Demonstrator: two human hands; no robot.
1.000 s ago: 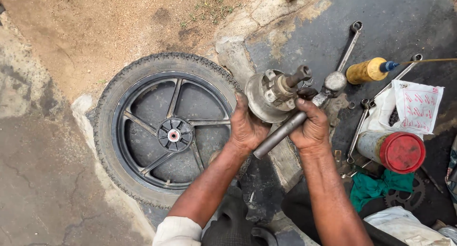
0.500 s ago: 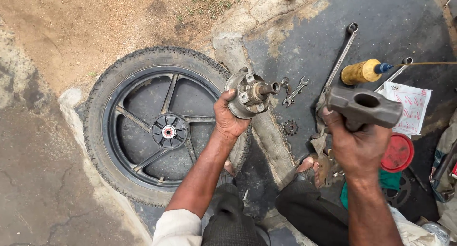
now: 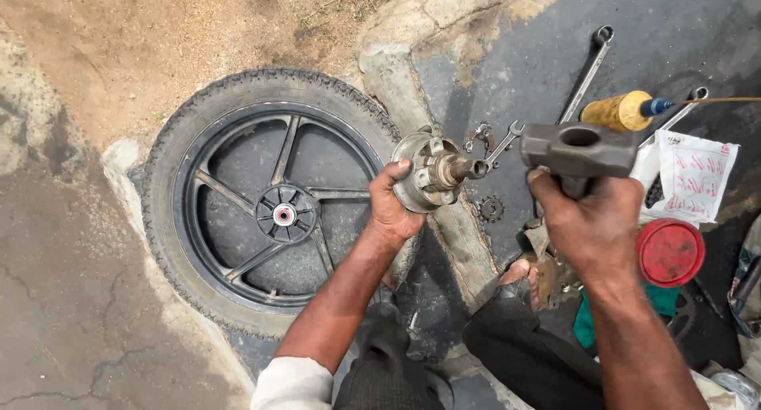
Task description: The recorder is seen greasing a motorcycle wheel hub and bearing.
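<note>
My left hand (image 3: 390, 206) grips a round metal hub part (image 3: 432, 172) with a short shaft sticking out to the right, held above the ground beside the wheel. My right hand (image 3: 590, 224) is closed around the handle of a heavy hammer (image 3: 577, 147), whose steel head is raised level with the hub's shaft and a short way to its right. A black motorcycle wheel (image 3: 273, 204) with its tyre lies flat on the ground left of my left hand.
Long spanners (image 3: 585, 75) and a smaller one (image 3: 502, 143) lie on the dark oily ground. A yellow-handled tool (image 3: 618, 110), a small sprocket (image 3: 491, 208), a red lid (image 3: 670, 252) and a white printed bag (image 3: 697, 176) sit to the right. My knees and a sandalled foot (image 3: 529, 277) are below.
My right hand let go of the hub, picked up the hammer and raised it beside the shaft. My left hand keeps holding the hub, now lifted alone.
</note>
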